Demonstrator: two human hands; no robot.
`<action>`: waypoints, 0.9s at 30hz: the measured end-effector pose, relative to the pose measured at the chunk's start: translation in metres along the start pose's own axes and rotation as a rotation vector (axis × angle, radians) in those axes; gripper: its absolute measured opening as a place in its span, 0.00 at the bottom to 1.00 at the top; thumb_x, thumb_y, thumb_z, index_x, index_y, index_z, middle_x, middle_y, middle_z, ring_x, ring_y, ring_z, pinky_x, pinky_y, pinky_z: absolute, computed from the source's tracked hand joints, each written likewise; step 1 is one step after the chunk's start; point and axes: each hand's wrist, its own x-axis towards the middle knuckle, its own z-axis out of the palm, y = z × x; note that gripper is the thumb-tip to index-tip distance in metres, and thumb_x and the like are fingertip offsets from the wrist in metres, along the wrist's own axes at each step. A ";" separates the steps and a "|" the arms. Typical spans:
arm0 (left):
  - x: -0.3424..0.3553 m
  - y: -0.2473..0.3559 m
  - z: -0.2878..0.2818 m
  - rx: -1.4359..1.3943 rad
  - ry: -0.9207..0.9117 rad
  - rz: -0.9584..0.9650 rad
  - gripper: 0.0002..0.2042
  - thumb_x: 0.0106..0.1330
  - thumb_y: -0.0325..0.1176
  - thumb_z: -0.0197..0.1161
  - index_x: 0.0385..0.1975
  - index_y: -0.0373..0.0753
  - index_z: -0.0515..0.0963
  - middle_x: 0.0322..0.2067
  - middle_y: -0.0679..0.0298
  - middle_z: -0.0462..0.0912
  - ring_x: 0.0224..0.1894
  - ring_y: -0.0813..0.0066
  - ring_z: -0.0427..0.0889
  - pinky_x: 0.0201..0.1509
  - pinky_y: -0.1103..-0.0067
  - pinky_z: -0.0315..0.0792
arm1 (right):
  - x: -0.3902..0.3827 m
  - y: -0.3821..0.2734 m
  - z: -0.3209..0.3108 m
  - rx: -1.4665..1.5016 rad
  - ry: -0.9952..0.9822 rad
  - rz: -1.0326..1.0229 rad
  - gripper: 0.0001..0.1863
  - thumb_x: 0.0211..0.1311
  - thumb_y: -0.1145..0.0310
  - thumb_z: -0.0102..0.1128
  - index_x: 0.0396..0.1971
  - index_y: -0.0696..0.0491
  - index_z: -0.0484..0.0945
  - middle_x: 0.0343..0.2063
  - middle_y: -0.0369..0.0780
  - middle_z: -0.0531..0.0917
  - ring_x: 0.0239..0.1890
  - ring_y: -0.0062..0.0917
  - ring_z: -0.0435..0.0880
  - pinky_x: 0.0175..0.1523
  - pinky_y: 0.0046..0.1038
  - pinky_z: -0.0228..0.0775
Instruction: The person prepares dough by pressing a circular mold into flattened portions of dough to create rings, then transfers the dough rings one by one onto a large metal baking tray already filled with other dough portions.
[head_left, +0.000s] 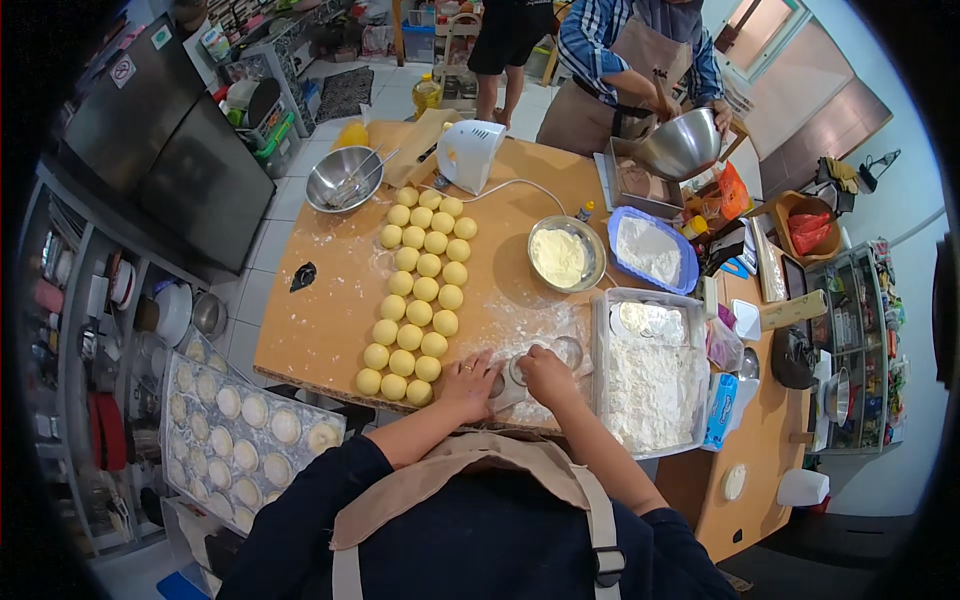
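My left hand [468, 388] lies low over the floured front edge of the table, fingers outstretched beside a small dark round [497, 385]. Just right of it, my right hand [547, 378] has its fingers curled down at a pale round piece, seemingly dough [516, 370]; the fingers partly cover it, and its exact kind is unclear. Another ring-like round [568, 352] lies in the flour behind the right hand. Rows of smooth yellow dough balls [425, 289] stand left of my hands. A clear plastic tub [599, 400] of white flour is close on the right.
Behind are a metal bowl of pale yellow filling [558, 258], a lilac flour tray [688, 275], a white hand mixer [470, 155] and a whisk bowl [345, 180]. Lower left, a tray holds flat dough rounds [245, 455]. Across the table a person tilts a steel bowl [685, 145].
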 end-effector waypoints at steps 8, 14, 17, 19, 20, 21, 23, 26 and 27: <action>0.003 0.000 0.000 0.058 -0.001 -0.001 0.54 0.40 0.56 0.74 0.69 0.46 0.53 0.69 0.56 0.52 0.70 0.58 0.53 0.67 0.59 0.53 | 0.002 0.001 0.009 -0.016 0.030 -0.004 0.09 0.48 0.75 0.60 0.32 0.52 0.82 0.33 0.44 0.78 0.39 0.42 0.80 0.45 0.39 0.74; 0.006 0.001 0.002 0.027 -0.033 0.003 0.56 0.40 0.57 0.74 0.70 0.46 0.51 0.69 0.56 0.51 0.70 0.57 0.53 0.67 0.59 0.54 | 0.008 0.014 -0.015 0.172 0.078 0.010 0.13 0.45 0.73 0.65 0.35 0.52 0.84 0.35 0.44 0.80 0.41 0.40 0.80 0.46 0.36 0.74; 0.001 0.000 0.000 0.058 -0.023 0.008 0.56 0.41 0.57 0.74 0.70 0.46 0.50 0.69 0.55 0.51 0.70 0.57 0.53 0.67 0.59 0.53 | 0.009 0.013 -0.040 0.270 0.205 0.077 0.09 0.48 0.71 0.63 0.32 0.51 0.84 0.34 0.45 0.80 0.39 0.40 0.81 0.44 0.38 0.74; 0.002 0.000 -0.002 0.052 -0.040 0.003 0.55 0.41 0.57 0.74 0.70 0.46 0.50 0.69 0.55 0.51 0.70 0.56 0.54 0.67 0.59 0.54 | 0.008 0.018 -0.044 0.195 0.162 0.101 0.10 0.47 0.71 0.64 0.33 0.50 0.84 0.35 0.43 0.80 0.40 0.39 0.81 0.45 0.38 0.73; 0.001 -0.001 -0.002 0.056 -0.042 0.002 0.55 0.41 0.57 0.74 0.70 0.46 0.50 0.69 0.55 0.51 0.70 0.56 0.54 0.67 0.59 0.54 | 0.007 0.016 -0.042 0.106 0.089 0.100 0.10 0.46 0.71 0.64 0.33 0.49 0.84 0.36 0.42 0.80 0.40 0.38 0.81 0.46 0.37 0.73; 0.001 0.001 -0.004 0.056 -0.037 0.005 0.55 0.41 0.57 0.74 0.70 0.46 0.50 0.69 0.55 0.51 0.70 0.56 0.54 0.67 0.58 0.54 | 0.002 0.018 -0.034 0.105 0.091 0.105 0.10 0.46 0.71 0.64 0.33 0.49 0.84 0.36 0.42 0.80 0.40 0.38 0.81 0.46 0.37 0.73; 0.002 0.004 -0.005 0.049 -0.034 0.008 0.55 0.42 0.57 0.74 0.70 0.46 0.50 0.69 0.55 0.52 0.70 0.56 0.54 0.67 0.58 0.54 | -0.005 0.024 -0.014 0.094 0.046 0.084 0.16 0.43 0.70 0.71 0.37 0.51 0.84 0.37 0.43 0.80 0.43 0.39 0.80 0.47 0.37 0.73; 0.002 0.001 0.001 0.043 -0.024 0.020 0.55 0.41 0.55 0.74 0.70 0.47 0.51 0.69 0.55 0.51 0.69 0.56 0.54 0.67 0.57 0.54 | -0.005 0.014 -0.007 0.058 -0.025 0.080 0.14 0.46 0.71 0.67 0.38 0.50 0.83 0.38 0.43 0.79 0.44 0.39 0.80 0.48 0.38 0.73; 0.003 -0.001 0.003 0.036 0.006 0.015 0.54 0.41 0.54 0.75 0.70 0.47 0.51 0.69 0.55 0.51 0.69 0.56 0.55 0.67 0.56 0.54 | -0.003 0.010 -0.006 0.043 -0.039 0.070 0.14 0.47 0.72 0.66 0.38 0.50 0.83 0.38 0.44 0.79 0.44 0.39 0.80 0.48 0.38 0.73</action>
